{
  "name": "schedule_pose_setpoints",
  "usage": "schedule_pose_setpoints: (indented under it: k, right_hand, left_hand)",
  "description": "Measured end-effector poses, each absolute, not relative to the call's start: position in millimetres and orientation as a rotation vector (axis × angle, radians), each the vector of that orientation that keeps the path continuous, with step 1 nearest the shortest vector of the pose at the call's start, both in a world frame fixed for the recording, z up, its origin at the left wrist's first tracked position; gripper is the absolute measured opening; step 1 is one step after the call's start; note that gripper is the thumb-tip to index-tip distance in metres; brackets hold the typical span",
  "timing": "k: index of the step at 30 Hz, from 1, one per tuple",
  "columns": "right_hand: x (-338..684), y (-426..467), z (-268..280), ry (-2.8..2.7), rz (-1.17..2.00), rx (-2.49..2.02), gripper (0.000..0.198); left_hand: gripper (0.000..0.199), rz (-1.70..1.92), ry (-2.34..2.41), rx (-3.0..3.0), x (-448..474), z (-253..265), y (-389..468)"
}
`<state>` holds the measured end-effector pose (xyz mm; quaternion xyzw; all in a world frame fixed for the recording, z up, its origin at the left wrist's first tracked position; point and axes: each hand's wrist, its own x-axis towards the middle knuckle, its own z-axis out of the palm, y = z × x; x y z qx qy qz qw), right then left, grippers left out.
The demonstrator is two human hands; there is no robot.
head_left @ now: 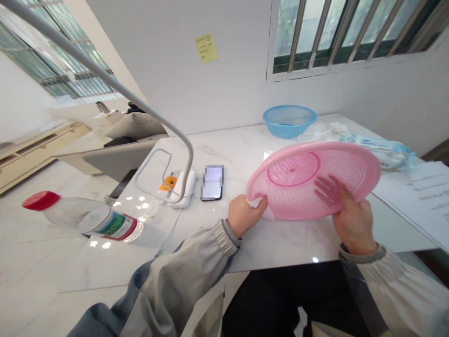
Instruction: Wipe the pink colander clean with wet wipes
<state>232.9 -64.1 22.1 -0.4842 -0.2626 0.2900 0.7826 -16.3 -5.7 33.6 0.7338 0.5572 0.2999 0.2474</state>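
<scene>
A pink mesh plastic colander (pixel 298 196) is held tilted above the table, its inside facing me. My right hand (pixel 354 220) grips the near right of it, thumb inside and fingers showing through the mesh from behind. At the near left rim, my left hand (pixel 245 213) is closed around a white wipe (pixel 255 202), pressing it against the rim. Part of the wipe shows through under the rim by the thumb. Behind the colander stands a blue plastic basin (pixel 289 122) by the wall.
On the left are a large red-capped water bottle (pixel 84 220), a phone (pixel 212 182) and a white lamp base (pixel 184 187) with its curved arm overhead. To the right lie a wipes pack (pixel 389 152), crumpled white tissue (pixel 321 132) and printed papers (pixel 421 196).
</scene>
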Motion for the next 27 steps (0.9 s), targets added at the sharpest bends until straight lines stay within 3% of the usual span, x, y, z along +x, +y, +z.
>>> schedule_pose_setpoints:
  k: [8,15,27]
  right_hand:
    - [232.9,-64.3,21.6,-0.577,0.623,-1.046,0.033]
    - [233.2,-64.2,20.6,-0.588,0.611,-1.038,0.032]
    - [230.7,-64.0,17.7,-0.555,0.701,-0.962,0.028]
  left_hand:
    - [0.046,0.704,1.314,1.800,-17.6,31.9,-2.6]
    - [0.038,0.743,1.218,1.702,-17.6,23.6,-0.7]
    - [0.055,0.629,1.002,1.573,-15.0,23.1,-8.6]
